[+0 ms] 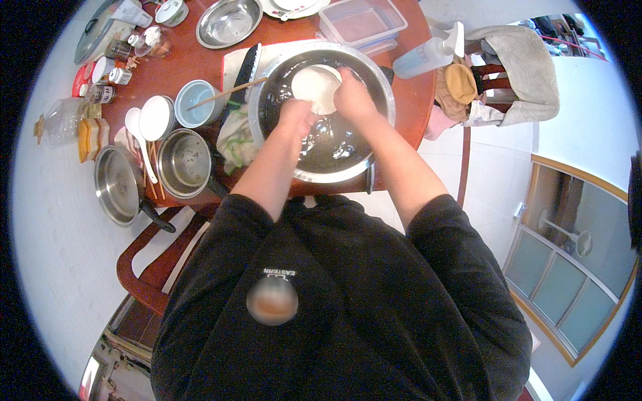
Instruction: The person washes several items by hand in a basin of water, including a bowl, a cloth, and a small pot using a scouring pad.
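Observation:
A wide metal basin (386, 95) of dark-looking water stands at the table edge before me. Over the water I hold a round white dish (312, 90), which looks like a bowl. My left hand (297, 116) grips its lower left side, fingers partly hidden. On the right side, my right hand (354, 95) has its thumb along the rim. A wooden chopstick (230, 92) slants from a light-blue bowl (193, 108) toward the basin's left rim. Beside that rim lie a dark-bladed knife (247, 72) and a crumpled cloth with green marks (236, 138).
On the left are a saucepan (185, 163), a frying pan (118, 185), a white spoon (140, 143) and several jars. A steel bowl (228, 22) and clear plastic container (363, 22) sit behind. A spray bottle (424, 57) stands right, near a towel-draped chair (531, 75).

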`<state>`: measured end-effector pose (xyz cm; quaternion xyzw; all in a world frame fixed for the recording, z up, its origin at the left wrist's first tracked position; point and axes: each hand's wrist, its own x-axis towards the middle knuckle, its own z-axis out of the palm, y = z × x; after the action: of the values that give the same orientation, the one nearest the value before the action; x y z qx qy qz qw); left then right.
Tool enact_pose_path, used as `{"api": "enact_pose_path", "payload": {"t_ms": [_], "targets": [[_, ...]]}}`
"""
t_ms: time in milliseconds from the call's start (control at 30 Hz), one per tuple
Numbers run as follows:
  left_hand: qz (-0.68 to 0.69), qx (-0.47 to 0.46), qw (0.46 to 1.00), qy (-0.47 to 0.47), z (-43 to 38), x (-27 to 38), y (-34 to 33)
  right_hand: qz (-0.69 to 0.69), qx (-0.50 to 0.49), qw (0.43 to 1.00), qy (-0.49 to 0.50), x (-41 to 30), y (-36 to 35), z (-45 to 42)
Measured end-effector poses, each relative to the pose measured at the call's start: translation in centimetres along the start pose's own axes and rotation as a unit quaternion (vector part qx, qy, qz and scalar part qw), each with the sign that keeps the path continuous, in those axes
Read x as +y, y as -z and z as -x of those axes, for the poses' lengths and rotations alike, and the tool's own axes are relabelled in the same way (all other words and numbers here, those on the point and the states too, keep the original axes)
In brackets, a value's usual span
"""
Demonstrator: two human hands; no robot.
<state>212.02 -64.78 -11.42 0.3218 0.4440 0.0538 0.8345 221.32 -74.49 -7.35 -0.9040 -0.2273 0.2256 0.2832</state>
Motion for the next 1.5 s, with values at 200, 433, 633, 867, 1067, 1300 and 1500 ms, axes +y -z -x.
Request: {"api": "enact_pose_path", "payload": {"t_ms": [200, 433, 633, 867, 1067, 1300, 1500], "targets": [[-0.006, 0.018, 0.999, 0.025, -0.7, 0.3, 1.5, -0.215, -0.063, 0.964, -0.146, 0.5, -1.6, -0.1], [0.014, -0.031, 0.999, -0.007, 2.6, 3.1, 0.1, -0.388, -0.194, 0.874, -0.220, 1.0, -1.1, -0.4], [-0.384, 0.015, 0.857, -0.344, 3.7, 4.6, 0.6, -0.237, -0.227, 0.942, -0.071, 1.9, -1.4, -0.1], [-0.484, 0.079, 0.734, -0.470, 6.3, 3.8, 0.3, 0.359, -0.248, 0.887, 0.152, -0.1, -2.5, 3.9], [-0.446, 0.093, 0.752, -0.477, 6.7, 3.4, 0.6, 0.332, -0.244, 0.904, 0.114, -1.5, -1.3, 3.6], [0.017, -0.109, 0.961, -0.252, 7.6, 3.0, 0.2, 0.414, -0.245, 0.869, 0.114, 0.2, -1.2, 3.6], [0.099, -0.170, 0.962, -0.188, 7.9, 3.0, 0.7, 0.317, -0.220, 0.917, 0.099, 1.2, -2.2, 3.3]]}}
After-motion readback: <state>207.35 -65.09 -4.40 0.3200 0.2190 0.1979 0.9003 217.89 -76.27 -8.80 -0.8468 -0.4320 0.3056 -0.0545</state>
